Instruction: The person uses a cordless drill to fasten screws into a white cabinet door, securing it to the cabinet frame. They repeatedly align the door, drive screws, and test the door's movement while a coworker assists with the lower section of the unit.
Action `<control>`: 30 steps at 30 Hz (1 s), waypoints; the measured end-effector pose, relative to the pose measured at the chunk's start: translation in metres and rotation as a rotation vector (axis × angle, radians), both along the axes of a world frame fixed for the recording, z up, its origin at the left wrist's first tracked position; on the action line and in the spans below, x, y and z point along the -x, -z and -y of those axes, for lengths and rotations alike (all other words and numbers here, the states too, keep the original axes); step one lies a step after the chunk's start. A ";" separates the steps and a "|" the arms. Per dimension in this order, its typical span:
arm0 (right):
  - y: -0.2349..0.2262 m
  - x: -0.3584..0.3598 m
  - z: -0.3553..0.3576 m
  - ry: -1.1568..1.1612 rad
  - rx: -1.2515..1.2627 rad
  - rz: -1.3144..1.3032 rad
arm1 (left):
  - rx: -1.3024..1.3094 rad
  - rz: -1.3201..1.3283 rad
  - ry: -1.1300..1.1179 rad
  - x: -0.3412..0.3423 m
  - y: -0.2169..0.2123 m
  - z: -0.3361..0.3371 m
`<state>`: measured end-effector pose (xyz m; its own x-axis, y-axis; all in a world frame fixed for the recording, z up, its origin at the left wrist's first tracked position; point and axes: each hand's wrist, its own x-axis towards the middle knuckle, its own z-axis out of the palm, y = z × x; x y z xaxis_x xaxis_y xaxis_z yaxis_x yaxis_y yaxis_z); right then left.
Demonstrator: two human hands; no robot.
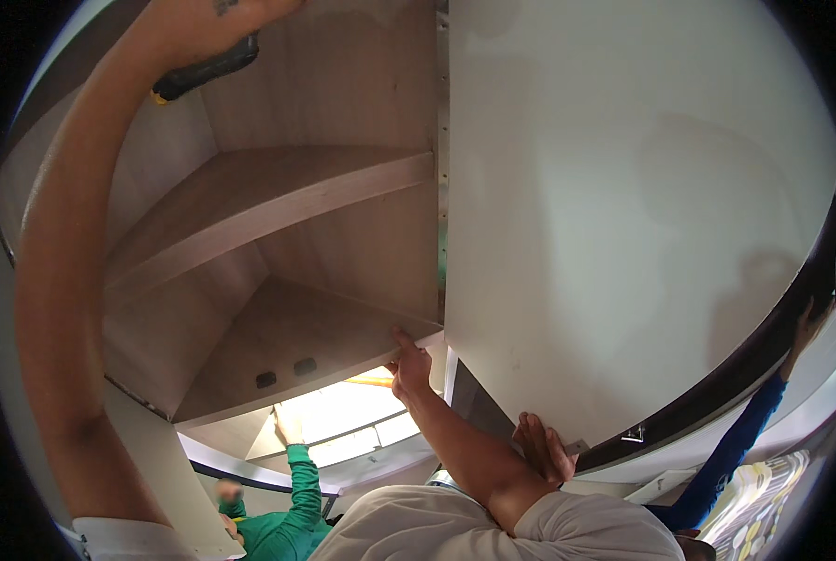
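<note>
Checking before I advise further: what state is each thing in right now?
cabinet door, swung open.
upper shelf, bare.
black tool, gripped in the left hand.
right hand, fingertips pressed on the bottom panel front edge.
green-sleeved hand, raised to the cabinet underside.
blue-sleeved hand, resting on the door's edge.

The single head view, worn on the person's head, tilts upward, close beneath a pale wood-grain cabinet with curved shelves (278, 201). Fisheye bending curves the cabinet's white open door (623, 215) at right.
</note>
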<state>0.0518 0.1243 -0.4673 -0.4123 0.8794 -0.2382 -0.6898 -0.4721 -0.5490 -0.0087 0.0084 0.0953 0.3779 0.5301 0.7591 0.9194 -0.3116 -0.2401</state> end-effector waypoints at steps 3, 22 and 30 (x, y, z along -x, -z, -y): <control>0.001 0.000 0.002 0.001 -0.001 0.011 | -0.031 -0.061 0.047 0.008 0.000 -0.002; 0.002 0.001 -0.004 0.002 0.028 0.014 | -0.066 -0.023 -0.008 0.013 0.003 -0.006; -0.003 0.000 -0.001 -0.010 0.047 0.023 | -0.009 0.047 -0.043 -0.009 0.004 0.005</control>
<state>0.0519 0.1257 -0.4645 -0.4150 0.8630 -0.2883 -0.6722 -0.5043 -0.5420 0.0005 0.0036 0.0912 0.3187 0.5376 0.7807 0.9422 -0.2699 -0.1988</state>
